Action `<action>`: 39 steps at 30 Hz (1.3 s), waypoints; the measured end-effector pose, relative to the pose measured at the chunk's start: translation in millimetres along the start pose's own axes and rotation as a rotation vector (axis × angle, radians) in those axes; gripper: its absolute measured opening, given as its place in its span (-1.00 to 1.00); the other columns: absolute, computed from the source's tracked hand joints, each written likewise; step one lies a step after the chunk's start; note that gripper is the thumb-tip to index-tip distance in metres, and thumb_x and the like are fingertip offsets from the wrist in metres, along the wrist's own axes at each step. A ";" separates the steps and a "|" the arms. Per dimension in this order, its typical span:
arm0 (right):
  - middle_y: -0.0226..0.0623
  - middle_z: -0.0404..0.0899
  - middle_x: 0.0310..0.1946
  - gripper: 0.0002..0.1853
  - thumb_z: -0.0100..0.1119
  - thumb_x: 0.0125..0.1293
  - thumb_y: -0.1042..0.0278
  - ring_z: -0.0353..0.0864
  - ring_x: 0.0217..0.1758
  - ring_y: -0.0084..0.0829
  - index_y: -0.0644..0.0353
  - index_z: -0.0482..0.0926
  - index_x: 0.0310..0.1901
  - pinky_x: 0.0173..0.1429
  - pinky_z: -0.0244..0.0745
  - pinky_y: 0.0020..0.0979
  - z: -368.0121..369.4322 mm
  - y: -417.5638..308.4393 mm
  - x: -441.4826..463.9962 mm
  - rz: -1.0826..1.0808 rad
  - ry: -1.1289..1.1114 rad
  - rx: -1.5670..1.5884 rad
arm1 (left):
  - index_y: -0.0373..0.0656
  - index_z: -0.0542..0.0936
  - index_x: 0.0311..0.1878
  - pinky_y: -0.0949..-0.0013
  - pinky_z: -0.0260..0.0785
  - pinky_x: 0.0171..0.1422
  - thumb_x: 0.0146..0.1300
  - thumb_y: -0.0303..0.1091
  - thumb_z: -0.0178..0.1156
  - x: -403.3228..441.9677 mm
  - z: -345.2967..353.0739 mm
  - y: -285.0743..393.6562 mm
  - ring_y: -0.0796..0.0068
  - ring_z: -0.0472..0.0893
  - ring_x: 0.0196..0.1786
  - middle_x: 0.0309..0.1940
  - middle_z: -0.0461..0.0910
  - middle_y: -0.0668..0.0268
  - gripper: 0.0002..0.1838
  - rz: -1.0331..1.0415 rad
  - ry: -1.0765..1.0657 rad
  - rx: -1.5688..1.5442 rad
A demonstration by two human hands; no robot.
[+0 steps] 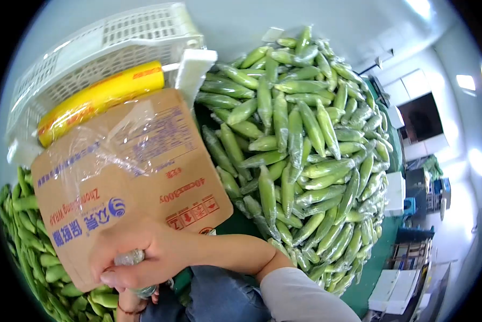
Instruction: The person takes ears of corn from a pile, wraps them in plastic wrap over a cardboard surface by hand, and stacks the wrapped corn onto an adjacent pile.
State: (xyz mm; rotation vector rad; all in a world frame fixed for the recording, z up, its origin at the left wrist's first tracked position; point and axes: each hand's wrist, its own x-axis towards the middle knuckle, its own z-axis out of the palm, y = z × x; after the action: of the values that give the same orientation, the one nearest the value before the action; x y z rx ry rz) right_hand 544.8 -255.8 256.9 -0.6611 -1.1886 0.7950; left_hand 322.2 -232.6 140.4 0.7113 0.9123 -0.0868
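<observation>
My right hand is closed around the upper end of a plastic-wrapped ear of corn, in front of the cardboard's lower edge. Directly below, my left hand is partly hidden behind the right one; its fingers curl around the lower part of the same ear. Beside and behind the hands lies a printed brown cardboard sheet with crumpled clear cling film on it. A yellow film roll rests along the cardboard's far edge.
A white plastic crate stands behind the roll, with a white foam piece at its corner. To the right rises a large pile of wrapped corn. Unwrapped green ears lie at the left. White boxes stand far right.
</observation>
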 end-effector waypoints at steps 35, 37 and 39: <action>-0.31 0.53 -0.34 -0.90 0.11 0.32 0.51 0.48 -0.28 -0.47 0.34 0.53 -0.18 -0.09 0.43 -0.44 -142.9 36.1 -72.6 0.642 0.138 -0.918 | -0.11 0.47 -0.27 0.18 0.35 -0.49 0.05 -0.55 0.31 8.5 -105.2 129.7 0.11 0.53 -0.52 -0.52 0.50 0.24 -0.77 1.575 0.838 1.284; -0.34 0.43 -0.32 -0.91 0.05 0.36 0.50 0.40 -0.23 -0.55 0.31 0.42 -0.16 -0.11 0.38 -0.49 -164.0 7.9 -103.3 0.654 0.104 -0.958 | -0.09 0.52 -0.29 0.30 0.39 -0.52 0.08 -0.46 0.24 -40.0 -121.8 75.2 0.31 0.58 -0.51 -0.49 0.55 0.33 -0.87 1.467 0.805 1.442; -0.47 0.29 -0.32 -0.97 -0.04 0.40 0.52 0.29 -0.26 -0.61 0.24 0.38 -0.18 -0.12 0.28 -0.57 -164.7 -6.7 -115.8 0.738 -0.015 -0.976 | -0.09 0.51 -0.28 0.31 0.37 -0.53 0.12 -0.45 0.24 -72.8 -126.9 8.8 0.35 0.56 -0.52 -0.54 0.50 0.35 -0.88 1.382 0.721 1.337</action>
State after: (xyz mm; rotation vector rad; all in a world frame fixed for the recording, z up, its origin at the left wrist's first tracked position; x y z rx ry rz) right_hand 685.4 -361.0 158.2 -1.9762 -1.3278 0.7761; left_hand 191.8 -166.1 148.5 2.6014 0.7454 0.9289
